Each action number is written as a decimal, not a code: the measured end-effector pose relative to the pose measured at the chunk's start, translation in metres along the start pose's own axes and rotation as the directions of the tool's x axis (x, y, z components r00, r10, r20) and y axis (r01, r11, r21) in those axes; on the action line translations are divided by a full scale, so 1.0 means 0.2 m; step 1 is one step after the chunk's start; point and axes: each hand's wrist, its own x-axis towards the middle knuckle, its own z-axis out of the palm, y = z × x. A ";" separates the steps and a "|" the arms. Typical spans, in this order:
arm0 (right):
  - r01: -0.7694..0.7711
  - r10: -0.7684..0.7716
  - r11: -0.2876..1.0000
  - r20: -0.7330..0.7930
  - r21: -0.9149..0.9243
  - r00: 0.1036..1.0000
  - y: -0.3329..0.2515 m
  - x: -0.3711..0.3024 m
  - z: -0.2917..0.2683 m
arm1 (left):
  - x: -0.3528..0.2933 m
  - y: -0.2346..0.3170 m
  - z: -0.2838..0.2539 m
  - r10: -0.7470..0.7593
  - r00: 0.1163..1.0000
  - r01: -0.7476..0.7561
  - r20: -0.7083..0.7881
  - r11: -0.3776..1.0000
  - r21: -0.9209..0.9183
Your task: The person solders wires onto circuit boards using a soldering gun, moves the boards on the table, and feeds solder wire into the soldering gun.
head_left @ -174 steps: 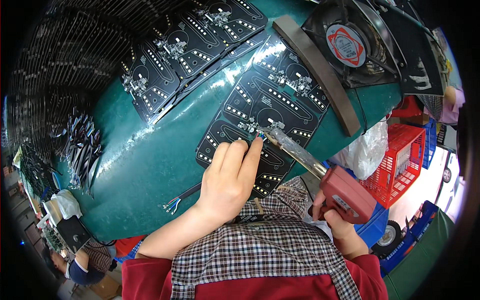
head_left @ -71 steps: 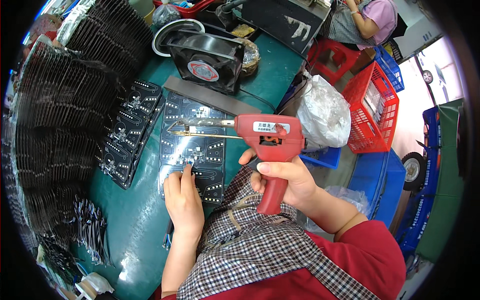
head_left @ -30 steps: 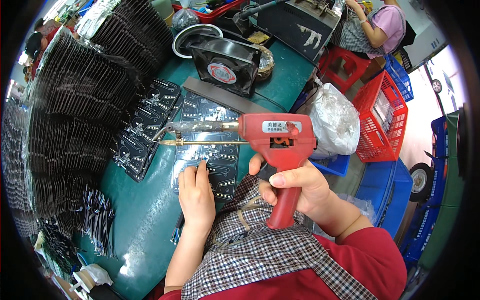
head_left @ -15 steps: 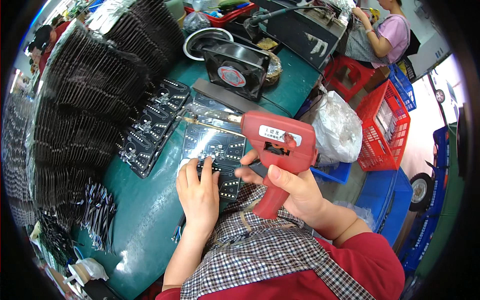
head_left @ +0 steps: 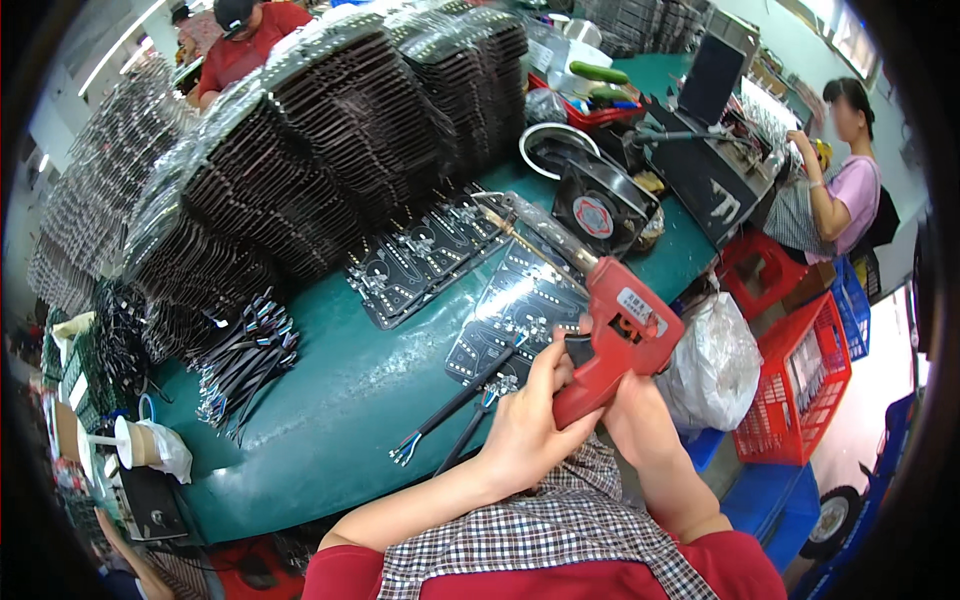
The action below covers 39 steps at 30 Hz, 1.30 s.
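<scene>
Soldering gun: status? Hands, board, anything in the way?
Left hand around the soldering gun at its handle. Right hand against it, grip partly hidden. Circuit board on table, black cable lying partly across its near end.

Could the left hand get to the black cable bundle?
Likely yes: mostly bare green tabletop leads to the black cable bundle, but the left hand would first have to leave the red soldering gun.
</scene>
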 end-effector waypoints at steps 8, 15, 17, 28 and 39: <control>0.172 -0.346 0.670 -0.100 -0.722 0.933 -0.12 -0.14 -0.12 | -0.06 0.02 -0.11 0.138 0.990 -0.133 0.002 0.952 0.276; 0.119 -0.277 0.742 -0.141 -0.660 0.950 -0.09 -0.19 -0.13 | -0.09 0.03 -0.11 0.086 0.996 -0.081 -0.004 0.955 0.286; 0.112 -0.333 0.604 -0.122 -0.789 0.935 -0.13 -0.20 -0.10 | -0.09 0.03 -0.12 0.096 0.995 -0.091 -0.001 0.954 0.286; 0.076 -0.184 0.807 -0.128 -0.586 0.974 -0.21 -0.17 -0.06 | 0.05 0.05 -0.14 0.055 0.973 -0.003 -0.223 0.974 0.228; 0.010 -0.132 0.778 -0.148 -0.628 0.980 -0.26 -0.23 -0.03 | 0.08 -0.05 -0.16 0.137 0.923 -0.042 -0.360 0.964 0.261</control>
